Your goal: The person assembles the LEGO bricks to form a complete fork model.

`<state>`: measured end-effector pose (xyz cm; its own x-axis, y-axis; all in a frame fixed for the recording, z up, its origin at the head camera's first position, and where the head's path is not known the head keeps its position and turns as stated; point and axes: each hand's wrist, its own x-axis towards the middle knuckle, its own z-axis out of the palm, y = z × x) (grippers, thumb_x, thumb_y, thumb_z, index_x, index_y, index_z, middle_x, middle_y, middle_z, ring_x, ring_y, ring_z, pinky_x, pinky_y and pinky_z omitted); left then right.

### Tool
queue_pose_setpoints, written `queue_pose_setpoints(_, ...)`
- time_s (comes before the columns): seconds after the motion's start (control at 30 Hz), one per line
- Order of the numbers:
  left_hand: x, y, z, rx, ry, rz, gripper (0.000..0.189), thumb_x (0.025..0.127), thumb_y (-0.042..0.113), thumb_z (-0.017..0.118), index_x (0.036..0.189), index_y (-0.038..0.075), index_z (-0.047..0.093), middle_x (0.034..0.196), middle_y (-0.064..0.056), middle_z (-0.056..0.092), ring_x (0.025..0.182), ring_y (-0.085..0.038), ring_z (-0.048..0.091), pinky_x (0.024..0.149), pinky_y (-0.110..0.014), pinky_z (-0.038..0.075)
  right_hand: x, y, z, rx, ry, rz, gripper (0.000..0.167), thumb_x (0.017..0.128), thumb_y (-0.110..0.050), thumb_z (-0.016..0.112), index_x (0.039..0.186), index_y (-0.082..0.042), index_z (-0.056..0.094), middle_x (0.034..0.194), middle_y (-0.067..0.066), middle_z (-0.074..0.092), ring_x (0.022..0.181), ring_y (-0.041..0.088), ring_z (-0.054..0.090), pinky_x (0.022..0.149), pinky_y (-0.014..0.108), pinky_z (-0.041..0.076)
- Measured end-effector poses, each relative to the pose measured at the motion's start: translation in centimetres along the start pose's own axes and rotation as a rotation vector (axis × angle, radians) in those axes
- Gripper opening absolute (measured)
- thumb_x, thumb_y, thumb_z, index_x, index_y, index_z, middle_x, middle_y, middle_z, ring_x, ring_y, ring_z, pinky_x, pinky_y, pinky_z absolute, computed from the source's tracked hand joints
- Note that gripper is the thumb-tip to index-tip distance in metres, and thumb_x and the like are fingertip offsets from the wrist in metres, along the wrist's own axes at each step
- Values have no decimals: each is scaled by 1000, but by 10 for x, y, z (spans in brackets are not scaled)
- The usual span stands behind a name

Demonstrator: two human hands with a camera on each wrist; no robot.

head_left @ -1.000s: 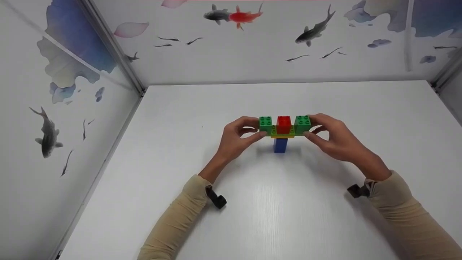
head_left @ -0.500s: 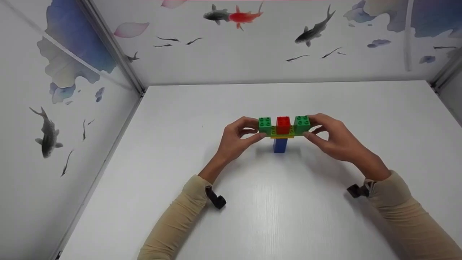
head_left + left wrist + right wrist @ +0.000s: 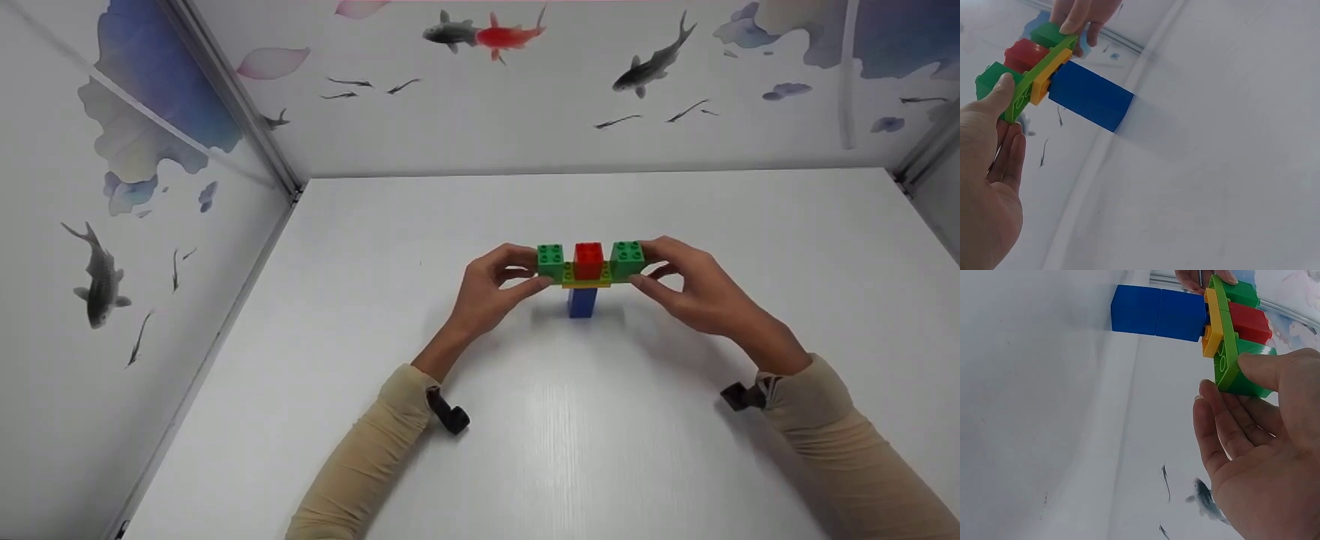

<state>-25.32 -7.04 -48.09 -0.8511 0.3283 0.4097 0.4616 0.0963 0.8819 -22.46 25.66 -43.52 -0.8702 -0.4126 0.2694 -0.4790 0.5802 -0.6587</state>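
Observation:
A toy-brick structure stands upright on the white table. Its stem is two stacked blue bricks [image 3: 1157, 312], topped by a thin yellow brick [image 3: 1213, 323] and a wider light-green plate [image 3: 1030, 81]. Along the plate sit a red brick [image 3: 589, 260] in the middle and a green brick at each end. My left hand [image 3: 491, 289] pinches the left green brick [image 3: 550, 261] between thumb and fingers. On the other side, my right hand [image 3: 694, 289] grips the right green brick [image 3: 627, 259] the same way, thumb at the front. Small gaps separate the red brick from both green ones.
The white table [image 3: 555, 450] stretches around the structure. A back panel [image 3: 562, 127] printed with fish rises behind it, and a similar side panel [image 3: 150, 277] stands at the left. Black wrist mounts [image 3: 450, 416] are strapped at both cuffs.

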Motion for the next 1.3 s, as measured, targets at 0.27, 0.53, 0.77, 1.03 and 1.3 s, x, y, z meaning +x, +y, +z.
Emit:
queue_pose_setpoints(0.27, -1, -1, 0, 3, 4, -1, 36, 97, 21, 84, 129, 11, 72, 123, -5, 77, 116, -15, 74, 108, -44, 62, 0, 3, 1, -8, -7, -11, 42, 105, -14, 73, 145, -8, 63, 127, 6, 69, 117, 14, 66, 93, 3, 51)
queue_pose_setpoints(0.53, -1, -3, 1, -9, 7, -7, 34, 97, 21, 84, 128, 11, 72, 121, -5, 77, 114, -15, 74, 108, -46, 61, 1, 3, 1, 8, -17, 1, 40, 105, -16, 73, 144, -9, 64, 128, 6, 68, 118, 16, 66, 93, 3, 51)
queue_pose_setpoints(0.77, -1, -3, 1, -7, 9, -16, 35, 97, 21, 84, 130, 13, 73, 124, -4, 77, 116, -16, 74, 107, -38, 61, 1, 2, -1, -8, -30, 0, 42, 104, -15, 74, 144, -8, 64, 129, 7, 68, 120, 22, 68, 92, 2, 50)
queue_pose_setpoints(1.03, -2, -3, -2, 2, 0, -36, 39, 97, 20, 84, 133, 12, 73, 127, -4, 77, 119, -15, 75, 106, -31, 61, 1, -2, -3, 26, -30, 7, 42, 101, -10, 77, 142, -8, 67, 127, 7, 70, 118, 25, 69, 93, 3, 52)
queue_pose_setpoints(1.3, -3, -7, -6, -73, -34, -35, 42, 98, 15, 82, 138, 11, 73, 130, -7, 77, 121, -20, 75, 106, -35, 62, 0, -1, -3, 11, -18, -14, 51, 93, -2, 83, 142, -9, 68, 126, 7, 71, 116, 26, 72, 94, 2, 50)
